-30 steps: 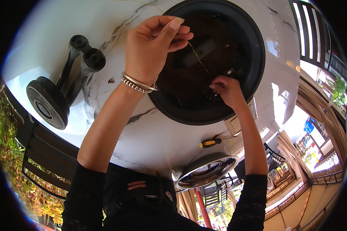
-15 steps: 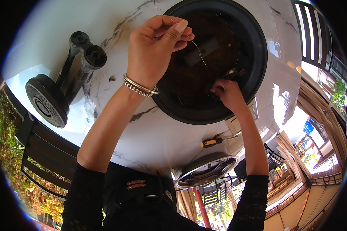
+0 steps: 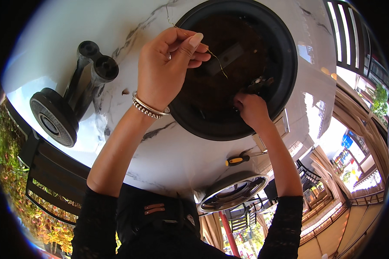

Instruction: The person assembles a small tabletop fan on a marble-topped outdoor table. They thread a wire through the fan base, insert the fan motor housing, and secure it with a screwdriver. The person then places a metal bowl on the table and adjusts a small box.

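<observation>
1. The worktop [image 3: 147, 172] is white with grey marbling, glossy, its edge curving in the fisheye view; daylight glares on it at left and right.
2. Around it, a black slatted chair [image 3: 52, 190] stands at lower left beside green and orange plants [image 3: 8, 159]; slatted black furniture [image 3: 348, 39] stands at upper right, with beige curtains [image 3: 363, 116] below that.
3. On the worktop sits a round black pan [image 3: 220, 131], brownish inside, with a flat grey bar [image 3: 224, 58] lying in it.
4. A thin yellow wire [image 3: 220, 64] runs through the left hand [image 3: 164, 60], its near portion above the pan. Its long axis slants from upper left to lower right, with kinks; the free tip points down and right over the pan's interior, the other stretch trails up past the pan's left rim.
5. The left grip is pinched closed on the wire between thumb and fingers.
6. The right hand [image 3: 251, 108] reaches over the pan's near right side, fingers curled inward; whether that grip has hold of anything cannot be told.
7. A yellow-and-black-handled screwdriver [image 3: 237, 161] lies below the pan, handle to the left, shaft to the right.
</observation>
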Tool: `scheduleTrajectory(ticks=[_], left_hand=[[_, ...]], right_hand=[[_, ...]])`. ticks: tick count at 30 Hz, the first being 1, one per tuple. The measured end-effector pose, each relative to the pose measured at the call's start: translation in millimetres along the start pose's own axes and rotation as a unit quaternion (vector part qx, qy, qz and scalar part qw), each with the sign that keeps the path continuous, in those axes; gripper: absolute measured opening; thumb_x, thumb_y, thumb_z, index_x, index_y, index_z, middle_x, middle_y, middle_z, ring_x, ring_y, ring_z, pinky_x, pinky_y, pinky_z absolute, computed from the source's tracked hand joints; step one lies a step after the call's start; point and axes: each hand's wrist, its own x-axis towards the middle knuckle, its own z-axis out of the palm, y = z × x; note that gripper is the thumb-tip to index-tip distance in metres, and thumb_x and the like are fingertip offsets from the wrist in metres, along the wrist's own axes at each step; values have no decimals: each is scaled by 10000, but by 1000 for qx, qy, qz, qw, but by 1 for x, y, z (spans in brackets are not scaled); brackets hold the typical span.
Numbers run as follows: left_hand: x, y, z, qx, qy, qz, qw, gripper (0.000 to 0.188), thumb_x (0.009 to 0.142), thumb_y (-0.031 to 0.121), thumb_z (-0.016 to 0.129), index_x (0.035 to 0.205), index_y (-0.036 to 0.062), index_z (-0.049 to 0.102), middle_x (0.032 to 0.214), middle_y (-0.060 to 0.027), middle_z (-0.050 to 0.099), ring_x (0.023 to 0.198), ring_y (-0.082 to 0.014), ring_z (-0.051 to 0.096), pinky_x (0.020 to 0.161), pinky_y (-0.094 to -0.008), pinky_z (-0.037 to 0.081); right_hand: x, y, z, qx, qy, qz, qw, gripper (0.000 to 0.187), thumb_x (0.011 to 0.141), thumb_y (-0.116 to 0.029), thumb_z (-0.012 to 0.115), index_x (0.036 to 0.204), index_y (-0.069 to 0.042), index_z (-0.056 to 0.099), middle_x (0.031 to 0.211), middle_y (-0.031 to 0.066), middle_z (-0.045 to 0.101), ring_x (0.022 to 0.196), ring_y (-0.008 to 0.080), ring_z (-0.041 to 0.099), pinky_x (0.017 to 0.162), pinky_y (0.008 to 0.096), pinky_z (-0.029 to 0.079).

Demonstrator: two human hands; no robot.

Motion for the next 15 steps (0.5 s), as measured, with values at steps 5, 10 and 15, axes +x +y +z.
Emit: scheduleTrajectory(ticks=[5,10,15], left_hand=[[-5,4,-4,-4,-2,-24,1000,233,903,189,549,940,-40,577,798,-106,645,735,-174,658,649,-244,530],[-7,5,-3,-5,-7,-27,1000,232,905,187,544,944,-39,576,822,-114,647,743,-185,659,657,-248,533],[-9,5,-6,13,-3,-30,999,252,906,216,541,960,-26,586,846,-124,653,768,-213,664,668,-269,544]], right_hand=[[-2,0,-1,-20,-2,4,1000,86,712,-19,603,760,-91,605,744,111,628,727,307,612,637,374,484],[2,2,-1,54,-5,53,997,81,687,-20,616,741,-80,604,725,108,621,729,297,607,632,366,481],[1,8,-5,64,-23,3,998,73,673,-27,624,712,-87,607,699,96,617,708,298,606,616,366,477]])
